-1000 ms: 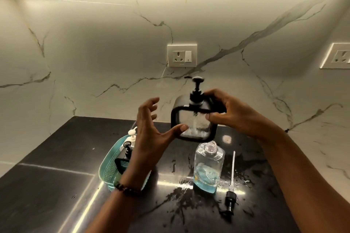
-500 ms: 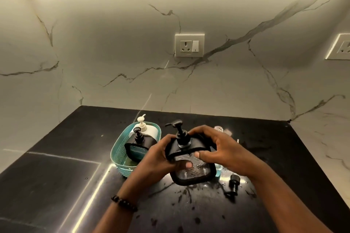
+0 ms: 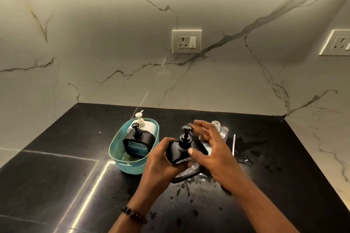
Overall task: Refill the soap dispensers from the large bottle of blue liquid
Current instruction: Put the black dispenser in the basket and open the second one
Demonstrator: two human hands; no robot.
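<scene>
A square clear soap dispenser with a black frame and black pump (image 3: 178,154) is tilted toward me just above the wet black counter (image 3: 274,166). My left hand (image 3: 161,159) grips its left side. My right hand (image 3: 210,149) hovers over its right shoulder with fingers spread, the thumb touching beside the pump collar. Behind my right hand stands the uncapped clear bottle of blue liquid (image 3: 217,126), mostly hidden; only its open neck and shoulder show.
A teal basket (image 3: 117,155) at the left holds a second black-framed dispenser (image 3: 139,143) and a white pump bottle (image 3: 144,126). A loose pump tube (image 3: 233,144) lies at the right. Marble walls with sockets (image 3: 186,41) close the back and right.
The dispenser has come down from chest height to just over the counter. My left hand took hold of its side. My right hand let go of its grip and spread its fingers.
</scene>
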